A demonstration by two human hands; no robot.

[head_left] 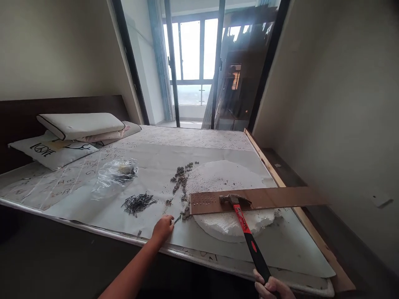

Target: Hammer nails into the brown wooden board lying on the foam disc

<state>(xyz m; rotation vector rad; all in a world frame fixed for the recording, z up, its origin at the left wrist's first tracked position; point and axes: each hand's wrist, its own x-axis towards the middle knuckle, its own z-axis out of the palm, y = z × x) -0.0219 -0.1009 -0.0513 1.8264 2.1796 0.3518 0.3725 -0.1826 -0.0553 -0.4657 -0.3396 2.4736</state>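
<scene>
My left hand [163,228] is closed, pinching a nail [177,220] that points up and to the right, just left of the brown board's end. In my right hand [270,286] is the end of the black and red handle of a claw hammer [242,220]. The hammer's head rests on or just over the brown board [280,197]. Rows of small holes and several pale nail-head-like dots mark the board's left end. Under the board lies a rough white foam slab [227,174]. A pile of nails [139,203] sits left of my left hand.
Grey crumbly lumps [180,176] lie along the foam's left edge. A clear plastic bag [115,174] with something dark inside is further left. Pillows [81,124] are stacked by the headboard. A grey sheet [162,166] covers part of the mattress; a wooden rail [271,170] runs along its right side.
</scene>
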